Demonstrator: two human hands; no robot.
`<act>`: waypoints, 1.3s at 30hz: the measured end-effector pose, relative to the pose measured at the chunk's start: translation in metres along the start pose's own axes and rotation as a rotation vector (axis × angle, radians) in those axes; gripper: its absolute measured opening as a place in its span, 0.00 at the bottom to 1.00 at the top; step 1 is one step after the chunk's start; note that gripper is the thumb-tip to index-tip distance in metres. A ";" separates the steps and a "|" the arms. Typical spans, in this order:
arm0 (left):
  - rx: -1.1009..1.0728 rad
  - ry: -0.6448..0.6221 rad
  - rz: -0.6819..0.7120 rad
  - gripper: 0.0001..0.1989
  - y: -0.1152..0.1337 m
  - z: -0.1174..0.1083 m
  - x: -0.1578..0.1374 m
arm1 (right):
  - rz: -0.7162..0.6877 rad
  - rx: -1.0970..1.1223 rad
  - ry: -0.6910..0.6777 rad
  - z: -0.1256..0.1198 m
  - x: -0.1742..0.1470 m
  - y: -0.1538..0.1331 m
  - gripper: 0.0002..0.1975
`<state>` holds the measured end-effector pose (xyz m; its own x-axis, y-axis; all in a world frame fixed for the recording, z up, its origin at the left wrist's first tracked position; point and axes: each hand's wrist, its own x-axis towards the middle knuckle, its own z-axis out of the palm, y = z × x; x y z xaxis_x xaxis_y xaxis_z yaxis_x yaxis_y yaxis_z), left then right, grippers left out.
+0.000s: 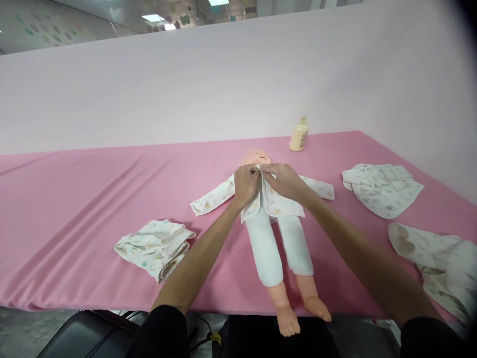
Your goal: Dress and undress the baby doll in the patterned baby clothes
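A baby doll (265, 253) lies on its back on the pink-covered table, its bare feet past the front edge. It wears a white patterned baby jacket (281, 205), sleeves spread to both sides, the front parted below the chest. At the neckline my left hand (246, 184) pinches one front edge of the jacket, fingers closed. Right beside it my right hand (282, 179) is closed on the other front edge, thumb and fingers together. Both hands hide the collar and part of the chest. The doll's head (256, 156) shows just beyond them.
Folded patterned cloth (154, 248) lies on the pink table cover (82, 214) at left. Two more white patterned garments, a crumpled one (382, 189) and a nearer one (443, 263), lie at right. A pump bottle (298, 135) stands at the back by the white wall (179, 94).
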<state>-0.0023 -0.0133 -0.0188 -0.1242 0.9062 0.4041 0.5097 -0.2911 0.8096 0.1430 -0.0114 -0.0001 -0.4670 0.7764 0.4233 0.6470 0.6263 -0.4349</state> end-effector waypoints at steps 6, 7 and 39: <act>-0.063 -0.038 -0.035 0.15 -0.003 -0.001 0.002 | -0.014 -0.026 0.021 0.006 0.000 -0.002 0.15; -0.118 -0.071 -0.075 0.15 -0.003 -0.002 0.002 | -0.021 -0.030 0.019 0.006 0.000 -0.002 0.16; -0.731 -0.368 -0.629 0.06 0.007 -0.033 0.017 | -0.116 -0.046 -0.022 0.008 0.001 0.006 0.21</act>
<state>-0.0289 -0.0093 0.0074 0.1420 0.9608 -0.2379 -0.2151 0.2646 0.9401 0.1418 -0.0060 -0.0090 -0.5528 0.7007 0.4510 0.6145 0.7083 -0.3473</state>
